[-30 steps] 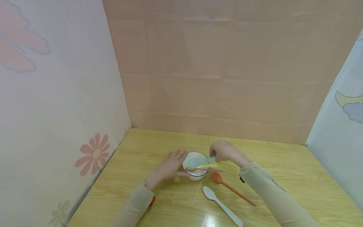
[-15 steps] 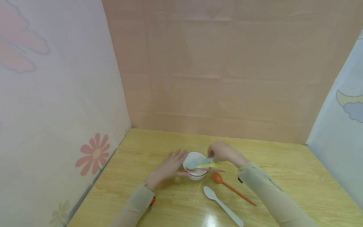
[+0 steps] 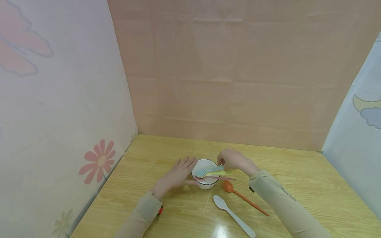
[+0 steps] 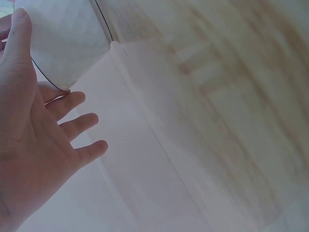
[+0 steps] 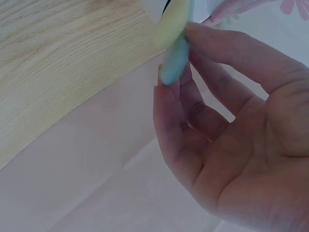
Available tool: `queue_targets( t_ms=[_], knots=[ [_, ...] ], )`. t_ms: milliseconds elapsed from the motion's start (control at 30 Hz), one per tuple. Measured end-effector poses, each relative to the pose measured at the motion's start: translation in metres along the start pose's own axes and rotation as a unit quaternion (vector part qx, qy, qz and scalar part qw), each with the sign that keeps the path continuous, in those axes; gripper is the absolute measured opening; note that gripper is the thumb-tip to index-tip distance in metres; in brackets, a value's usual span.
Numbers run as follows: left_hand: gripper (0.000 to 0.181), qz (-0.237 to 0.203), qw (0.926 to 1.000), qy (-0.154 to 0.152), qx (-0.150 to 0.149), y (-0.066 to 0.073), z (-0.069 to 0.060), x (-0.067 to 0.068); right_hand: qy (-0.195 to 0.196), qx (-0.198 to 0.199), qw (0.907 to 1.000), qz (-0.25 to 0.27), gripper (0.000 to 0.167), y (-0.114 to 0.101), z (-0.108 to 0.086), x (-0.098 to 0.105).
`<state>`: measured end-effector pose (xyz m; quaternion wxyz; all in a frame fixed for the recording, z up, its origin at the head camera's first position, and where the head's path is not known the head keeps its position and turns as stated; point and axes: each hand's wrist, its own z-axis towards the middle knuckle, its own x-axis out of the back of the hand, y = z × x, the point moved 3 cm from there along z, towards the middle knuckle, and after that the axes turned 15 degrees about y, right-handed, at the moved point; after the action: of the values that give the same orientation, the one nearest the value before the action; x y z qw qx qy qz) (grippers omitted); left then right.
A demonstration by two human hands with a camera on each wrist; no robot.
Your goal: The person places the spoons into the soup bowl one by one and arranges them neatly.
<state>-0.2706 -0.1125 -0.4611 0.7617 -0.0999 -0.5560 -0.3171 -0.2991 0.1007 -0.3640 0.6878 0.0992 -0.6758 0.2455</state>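
Note:
A white bowl with a dark rim (image 3: 205,186) stands on the table. My left hand (image 3: 175,175) holds it from the left, thumb on its near side and index finger by the far rim. In the left wrist view the thumb lies along the bowl's wall (image 4: 70,36), the other fingers spread. Above the bowl, my right hand (image 3: 235,159) pinches the handle end of a light blue spoon (image 3: 200,173), whose head is inside. Under it, a yellow spoon (image 3: 225,173) and a pink spoon (image 3: 224,178) lean over the right rim. The right wrist view shows the blue handle (image 5: 174,65) between thumb and fingertips.
An orange spoon (image 3: 247,199) lies right of the bowl, its head close to it. Nearer the front is a white spoon (image 3: 235,217). Patterned panels (image 3: 68,99) flank the wooden table (image 3: 309,185), with a plain tan sheet (image 3: 232,72) behind.
My right hand has shifted slightly left with the blue spoon, whose head now sits a little farther left over the yellow spoon. The left hand and bowl stay put.

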Motion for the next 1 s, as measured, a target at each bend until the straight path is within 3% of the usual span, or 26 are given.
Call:
queue_targets(
  t_ms=[367, 1000],
  knots=[
    [0.1, 0.004, 0.9999, -0.009, 0.005, -0.001, -0.001, -0.001, -0.001, -0.01, 0.9999, 0.005, 0.025, 0.003, -0.001, 0.001],
    [0.1, -0.001, 1.0, 0.0, 0.002, -0.002, 0.001, -0.003, 0.02, -0.009, 0.9996, 0.015, 0.023, 0.016, -0.012, 0.011]
  ],
)
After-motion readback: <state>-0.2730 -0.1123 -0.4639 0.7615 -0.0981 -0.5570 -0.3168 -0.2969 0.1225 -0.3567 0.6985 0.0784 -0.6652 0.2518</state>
